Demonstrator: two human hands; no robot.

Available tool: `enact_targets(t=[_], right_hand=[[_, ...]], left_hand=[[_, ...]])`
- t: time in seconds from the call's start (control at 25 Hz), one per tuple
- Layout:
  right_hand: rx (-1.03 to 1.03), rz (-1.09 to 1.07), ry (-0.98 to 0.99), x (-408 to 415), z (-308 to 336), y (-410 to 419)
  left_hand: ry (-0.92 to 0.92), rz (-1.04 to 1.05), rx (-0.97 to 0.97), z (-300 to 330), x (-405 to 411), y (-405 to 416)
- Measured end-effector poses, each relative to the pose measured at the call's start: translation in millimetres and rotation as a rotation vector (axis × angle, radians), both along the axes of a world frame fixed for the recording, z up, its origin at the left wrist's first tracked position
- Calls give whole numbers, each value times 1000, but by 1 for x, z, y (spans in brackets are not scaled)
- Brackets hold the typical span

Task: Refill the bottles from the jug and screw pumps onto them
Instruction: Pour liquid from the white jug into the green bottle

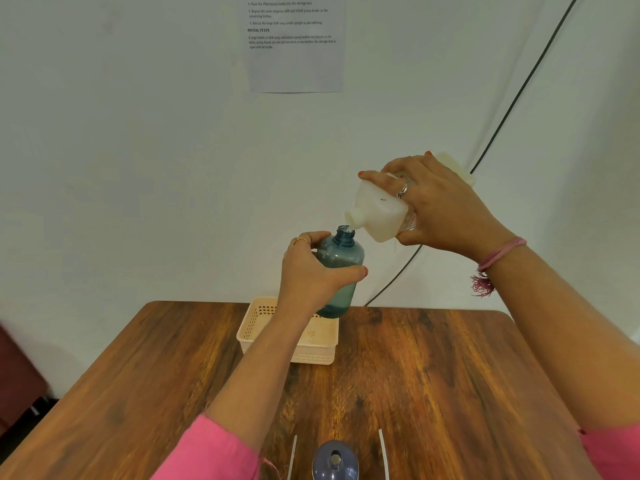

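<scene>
We held the blue bottle (341, 271) in our left hand (313, 271), fingers and thumb wrapped around its body, lifted clear of the wooden table (433, 375) and above the far corner of the cream basket (249, 327). Raising it this way brought its open neck up to meet the spout, so the liquid had only a short drop. Our right hand (440, 209) was closed around the white jug (379, 213), gripping it from above and behind with the fingers spread over its shoulder, and tipped it so the spout pointed down and left, just over the bottle's mouth. That tilt, we judged, was what let the contents run; a thin stream seemed to pass at the neck, though it was hard to see. A little liquid appeared to sit in the bottle's base, so filling looked early.

At the near edge of the table stood another bottle (335, 460), seen from the top, with two thin pale tubes (382, 452) lying either side, probably the pump stems waiting their turn. The basket sat behind, likely for finished bottles.
</scene>
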State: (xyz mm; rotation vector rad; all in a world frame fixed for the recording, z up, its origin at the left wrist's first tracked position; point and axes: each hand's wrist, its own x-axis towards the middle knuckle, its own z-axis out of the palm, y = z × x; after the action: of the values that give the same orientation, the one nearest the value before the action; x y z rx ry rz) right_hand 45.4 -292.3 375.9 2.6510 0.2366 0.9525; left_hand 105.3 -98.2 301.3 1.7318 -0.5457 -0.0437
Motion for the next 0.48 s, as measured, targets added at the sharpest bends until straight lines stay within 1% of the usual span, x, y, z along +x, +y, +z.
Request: enact_targets(t=[0.48], right_hand=[[-21,-2,-8,0,-1,1]], left_hand=[[4,10,-11,-1,0,2]])
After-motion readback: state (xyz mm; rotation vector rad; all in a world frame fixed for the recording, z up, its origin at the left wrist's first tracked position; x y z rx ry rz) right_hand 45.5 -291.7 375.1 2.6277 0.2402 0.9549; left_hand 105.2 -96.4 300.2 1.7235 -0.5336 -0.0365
